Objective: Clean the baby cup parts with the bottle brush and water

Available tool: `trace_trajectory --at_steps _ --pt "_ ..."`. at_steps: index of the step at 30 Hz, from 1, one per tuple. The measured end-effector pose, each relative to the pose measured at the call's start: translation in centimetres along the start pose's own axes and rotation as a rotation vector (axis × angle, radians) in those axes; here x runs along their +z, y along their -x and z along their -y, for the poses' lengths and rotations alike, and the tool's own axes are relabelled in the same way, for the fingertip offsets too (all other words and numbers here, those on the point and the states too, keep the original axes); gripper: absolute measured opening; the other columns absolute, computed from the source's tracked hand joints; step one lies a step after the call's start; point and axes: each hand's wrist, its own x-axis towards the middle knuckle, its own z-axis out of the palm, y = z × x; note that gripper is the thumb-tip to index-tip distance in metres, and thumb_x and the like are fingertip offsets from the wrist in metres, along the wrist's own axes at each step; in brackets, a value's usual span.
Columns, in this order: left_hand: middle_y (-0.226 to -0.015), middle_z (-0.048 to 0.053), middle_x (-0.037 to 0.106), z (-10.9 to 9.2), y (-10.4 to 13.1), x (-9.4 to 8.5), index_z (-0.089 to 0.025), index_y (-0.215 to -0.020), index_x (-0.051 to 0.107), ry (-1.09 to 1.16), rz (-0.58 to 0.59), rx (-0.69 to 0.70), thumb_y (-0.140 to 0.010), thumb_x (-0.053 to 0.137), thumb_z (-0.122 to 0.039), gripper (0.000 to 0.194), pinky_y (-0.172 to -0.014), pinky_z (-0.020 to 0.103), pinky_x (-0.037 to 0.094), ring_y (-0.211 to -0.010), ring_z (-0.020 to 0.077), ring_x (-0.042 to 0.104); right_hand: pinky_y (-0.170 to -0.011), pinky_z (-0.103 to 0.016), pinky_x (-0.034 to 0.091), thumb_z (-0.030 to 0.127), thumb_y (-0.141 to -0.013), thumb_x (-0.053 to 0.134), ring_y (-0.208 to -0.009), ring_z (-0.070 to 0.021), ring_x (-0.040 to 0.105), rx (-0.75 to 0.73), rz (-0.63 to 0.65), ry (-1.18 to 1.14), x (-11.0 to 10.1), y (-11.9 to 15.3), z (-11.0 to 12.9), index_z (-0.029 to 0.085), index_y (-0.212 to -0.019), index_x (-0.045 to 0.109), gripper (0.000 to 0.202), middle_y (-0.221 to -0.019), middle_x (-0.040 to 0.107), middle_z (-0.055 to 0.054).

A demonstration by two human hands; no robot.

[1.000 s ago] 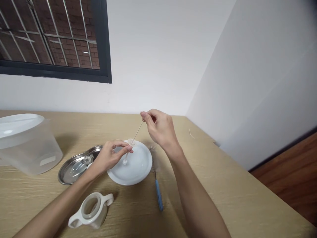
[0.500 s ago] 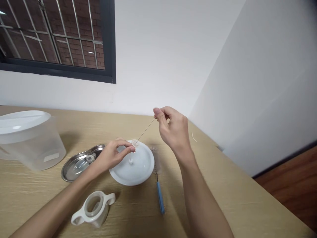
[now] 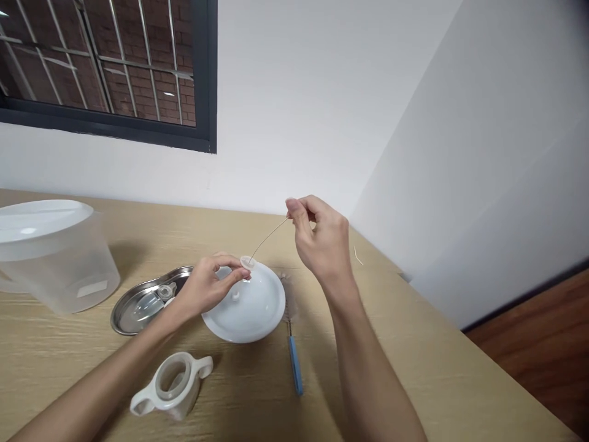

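Two hands: both pinching, centre frame.
Left hand: clamped on small valve.
Right hand: clamped on wire.

A room in a home: my wood-grain worktop sits in a white-walled corner beneath a barred window, wooden floor alongside.

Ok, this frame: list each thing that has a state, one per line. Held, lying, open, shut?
left hand: pinching the small clear part
small clear part: held above the white dish, wire in it
thin wire: pinched by the right hand, bowed
white dish: flat on the table
blue-handled brush: lying untouched
two-handled white ring: lying untouched
steel tray: holds clear parts
plastic tub: lid on
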Motion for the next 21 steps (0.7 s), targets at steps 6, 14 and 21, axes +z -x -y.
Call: trace_trajectory --at_steps 6,14,21 --pt "-0.091 0.000 0.078 0.3 0.1 0.5 -0.027 -0.085 0.078 -0.063 0.014 0.055 -0.091 0.064 -0.039 0.020 -0.088 0.031 0.045 -0.094 0.0195 0.067 -0.060 -0.025 0.036 0.045 -0.101 0.053 -0.057 -0.0105 0.047 0.058 0.098 -0.072 0.2 -0.3 -0.9 0.019 -0.072 0.060 0.040 -0.063 0.055 0.003" --pt "-0.097 0.000 0.077 0.6 0.2 0.9 -0.028 -0.090 0.079 -0.042 0.017 0.057 -0.091 0.065 -0.040 0.018 -0.092 0.034 0.045 -0.097 0.0201 0.067 -0.061 -0.025 0.035 0.043 -0.100 0.055 -0.062 -0.0110 0.051 0.051 0.176 -0.057 -0.8 -0.4 -0.9 0.019 -0.075 0.062 0.036 -0.067 0.061 0.002" --pt "-0.093 -0.001 0.078 -0.1 0.1 1.0 -0.028 -0.088 0.078 -0.019 0.007 0.056 -0.091 0.065 -0.041 0.019 -0.091 0.031 0.045 -0.094 0.0187 0.069 -0.061 -0.025 0.034 0.040 -0.101 0.054 -0.057 -0.0095 0.044 0.034 0.231 -0.063 0.8 -0.1 -1.4 0.019 -0.073 0.060 0.036 -0.062 0.056 0.004"
